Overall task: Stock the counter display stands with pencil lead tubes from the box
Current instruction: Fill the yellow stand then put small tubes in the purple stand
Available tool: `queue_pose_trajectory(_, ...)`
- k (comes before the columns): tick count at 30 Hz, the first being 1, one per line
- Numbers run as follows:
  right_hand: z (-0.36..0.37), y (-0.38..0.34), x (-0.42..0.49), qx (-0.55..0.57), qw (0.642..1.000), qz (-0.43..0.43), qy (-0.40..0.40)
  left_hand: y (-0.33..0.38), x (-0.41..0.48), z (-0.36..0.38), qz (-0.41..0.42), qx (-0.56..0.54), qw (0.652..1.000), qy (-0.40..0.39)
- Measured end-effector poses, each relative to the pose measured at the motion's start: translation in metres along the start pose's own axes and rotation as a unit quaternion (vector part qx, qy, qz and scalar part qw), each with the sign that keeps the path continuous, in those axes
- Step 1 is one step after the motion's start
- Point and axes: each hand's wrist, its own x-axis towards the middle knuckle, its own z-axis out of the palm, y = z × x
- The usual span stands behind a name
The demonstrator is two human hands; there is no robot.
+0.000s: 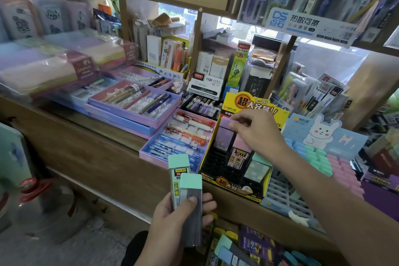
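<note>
- A purple tube (225,136) is pinched into the stand (228,182) by the right hand (257,134).
- Two mint tubes (187,179) are gripped by the left hand (170,220).
- Most slots (212,158) are judged unfilled.

The counter (97,140) is matt grainy wood, the stand (233,185) glossy printed card, the tubes (192,227) clear plastic with matt caps (191,181).

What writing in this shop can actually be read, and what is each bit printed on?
"热敏可擦", "小尖钢笔": hanging sign.
"1120": white marker box.
"G-5": green pack.
"超", "1=10", "大容量": header of the yellow display stand.
"2B": mint-capped tube held in the left hand.
Label on the purple-capped tube that the right hand pinches: too blurred.
Other packaging: too small or blurred.
</note>
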Motion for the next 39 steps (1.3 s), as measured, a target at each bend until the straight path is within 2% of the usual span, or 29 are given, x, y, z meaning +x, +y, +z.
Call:
queue_pose_trajectory(6,0.003,0.000,-0.002,0.002,1.000,0.006,-0.016,0.001,-0.001,0.002,0.003,-0.001,1.000,-0.001)
queue_pose_trajectory(11,0.006,-0.004,-0.002,-0.088,0.996,-0.028,-0.004,0.001,-0.001,0.002,0.010,0.005,1.000,0.000)
queue_pose_trajectory(19,0.004,-0.009,-0.004,-0.112,0.992,-0.050,-0.005,0.000,-0.001,0.002,0.011,0.015,1.000,-0.006)
queue_pose_trajectory(23,-0.004,-0.012,-0.014,-0.050,0.998,-0.039,0.012,-0.001,-0.001,0.001,0.011,0.016,1.000,-0.007)
queue_pose_trajectory(28,-0.024,-0.023,-0.046,0.094,0.994,0.021,0.050,-0.003,0.002,0.000,0.013,0.027,1.000,-0.008)
queue_pose_trajectory(31,-0.030,-0.029,-0.074,0.182,0.981,0.064,-0.009,-0.005,0.002,0.002,0.013,0.045,0.999,-0.014)
queue_pose_trajectory(35,-0.018,-0.029,-0.110,0.182,0.970,0.117,-0.116,-0.006,0.003,0.004,0.005,0.069,0.997,-0.022)
queue_pose_trajectory(39,-0.001,-0.026,-0.129,0.206,0.951,0.153,-0.174,-0.008,0.004,0.005,-0.015,0.082,0.996,-0.033)
